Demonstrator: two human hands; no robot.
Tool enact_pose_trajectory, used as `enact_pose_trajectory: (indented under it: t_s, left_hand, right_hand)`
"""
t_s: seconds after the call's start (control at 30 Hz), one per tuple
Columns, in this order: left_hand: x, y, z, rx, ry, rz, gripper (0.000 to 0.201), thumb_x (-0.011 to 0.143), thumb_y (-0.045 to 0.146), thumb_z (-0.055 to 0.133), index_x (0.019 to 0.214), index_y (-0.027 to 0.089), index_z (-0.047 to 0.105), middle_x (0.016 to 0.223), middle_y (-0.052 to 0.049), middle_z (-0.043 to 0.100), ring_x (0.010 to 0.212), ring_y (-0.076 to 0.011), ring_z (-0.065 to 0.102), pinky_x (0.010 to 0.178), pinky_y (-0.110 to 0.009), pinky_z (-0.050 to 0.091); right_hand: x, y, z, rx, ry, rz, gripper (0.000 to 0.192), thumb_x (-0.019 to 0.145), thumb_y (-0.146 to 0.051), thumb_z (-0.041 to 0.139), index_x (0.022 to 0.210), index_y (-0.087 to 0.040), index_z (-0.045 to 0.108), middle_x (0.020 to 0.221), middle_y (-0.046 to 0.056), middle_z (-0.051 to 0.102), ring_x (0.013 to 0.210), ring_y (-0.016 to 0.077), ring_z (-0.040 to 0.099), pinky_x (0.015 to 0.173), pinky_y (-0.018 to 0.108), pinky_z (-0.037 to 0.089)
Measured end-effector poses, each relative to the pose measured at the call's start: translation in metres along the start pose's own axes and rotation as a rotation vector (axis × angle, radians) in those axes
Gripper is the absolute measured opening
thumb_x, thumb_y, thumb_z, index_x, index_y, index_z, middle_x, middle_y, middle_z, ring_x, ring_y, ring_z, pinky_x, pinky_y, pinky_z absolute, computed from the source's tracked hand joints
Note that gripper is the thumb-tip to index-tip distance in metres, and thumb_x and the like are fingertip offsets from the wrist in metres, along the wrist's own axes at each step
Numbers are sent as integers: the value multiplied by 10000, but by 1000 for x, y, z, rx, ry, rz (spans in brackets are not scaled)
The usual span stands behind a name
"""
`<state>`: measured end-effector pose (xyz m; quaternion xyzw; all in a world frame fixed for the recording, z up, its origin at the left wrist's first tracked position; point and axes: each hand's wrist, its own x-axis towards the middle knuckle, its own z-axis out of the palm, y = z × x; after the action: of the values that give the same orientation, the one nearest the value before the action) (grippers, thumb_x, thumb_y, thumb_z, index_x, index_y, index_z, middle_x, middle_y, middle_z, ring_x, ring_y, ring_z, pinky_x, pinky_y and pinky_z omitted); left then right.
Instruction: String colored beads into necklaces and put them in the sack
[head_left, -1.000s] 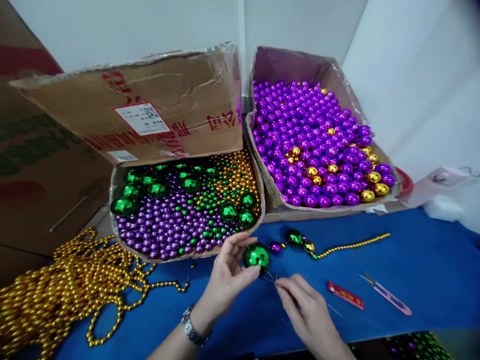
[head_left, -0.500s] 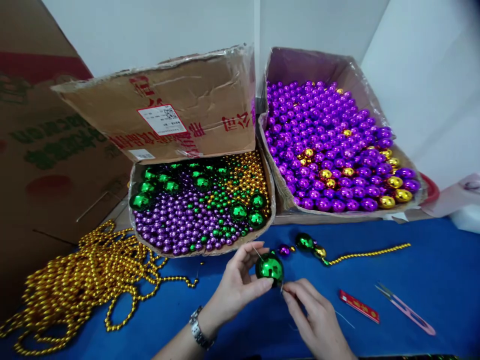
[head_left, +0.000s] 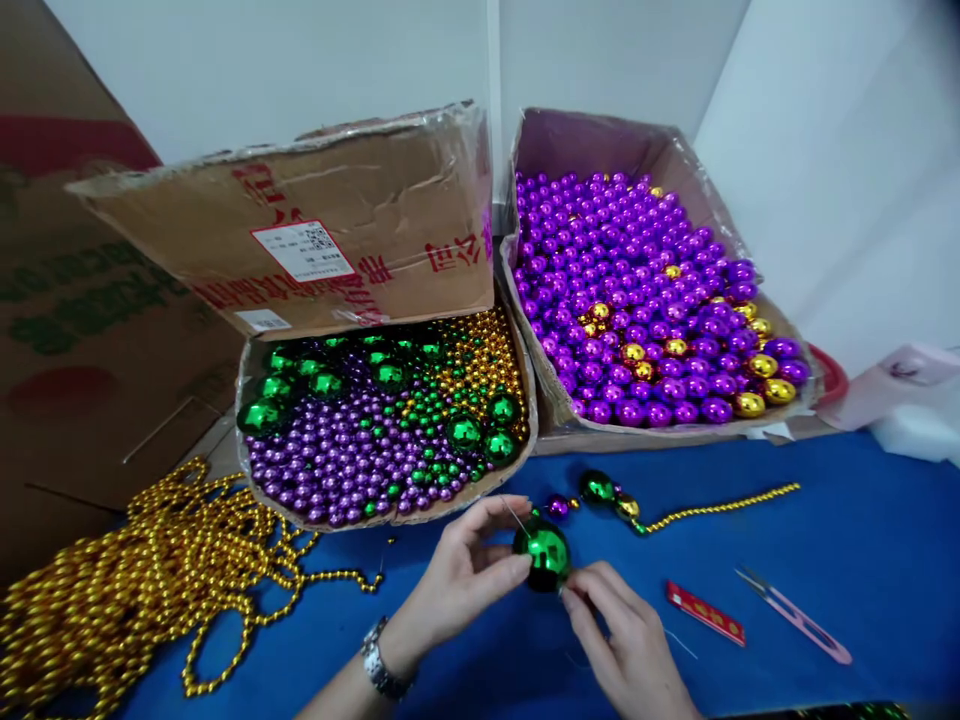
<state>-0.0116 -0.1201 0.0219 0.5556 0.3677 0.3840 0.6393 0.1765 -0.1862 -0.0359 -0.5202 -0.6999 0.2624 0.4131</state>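
Currently we pinch the green ball (head_left: 545, 552) in our left hand (head_left: 457, 575). Our right hand (head_left: 626, 640) fingertips close on its lower edge, over the blue table (head_left: 825, 540).

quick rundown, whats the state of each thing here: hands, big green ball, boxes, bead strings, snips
left hand: pinching the green ball
right hand: fingertips at the ball's lower side
green ball: held above the blue table, thin needle sticking out its top
left box: open, flap up, mixed beads
right box: open, mostly purple beads
gold bead strings: piled loose
snips: lying flat, untouched
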Motion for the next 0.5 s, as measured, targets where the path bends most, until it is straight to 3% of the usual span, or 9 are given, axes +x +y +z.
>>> enact_pose_trajectory:
  t_s: [0.13, 0.23, 0.37, 0.5]
  left_hand:
    - [32, 26, -33, 350, 202, 174, 256, 842, 285, 569, 1077, 199, 624, 1070, -91, 657, 976, -238, 611, 827, -340, 494]
    - [78, 41, -68, 801, 344, 285, 246, 851, 291, 534, 1061, 213, 637, 1057, -72, 662, 940, -230, 613, 832, -331, 467]
    - [142, 42, -100, 927, 348, 236, 109, 730, 167, 640, 820, 203, 689, 923, -86, 678, 997, -288, 576, 920, -390, 382]
    - [175, 36, -107, 934, 342, 168, 75, 713, 150, 660, 650, 162, 620, 792, -87, 647, 976, -270, 561, 892, -425, 381]
  right_hand:
    - [0, 0, -2, 25, 40, 8, 200, 958, -255, 379, 874, -208, 554, 776, 40, 563, 691, 146, 561, 638, 227, 438]
    - [1, -2, -1, 45, 37, 14, 205, 961, -264, 375, 868, -214, 551, 767, 38, 564, 660, 140, 558, 608, 216, 437]
    - [3, -2, 3, 51, 56, -10, 216, 959, -286, 381, 856, -214, 556, 752, 43, 566, 647, 143, 558, 595, 212, 442]
    - [4, 0, 7, 38, 99, -6, 249, 956, -321, 382, 825, -216, 566, 712, 32, 559, 607, 139, 567, 564, 198, 450]
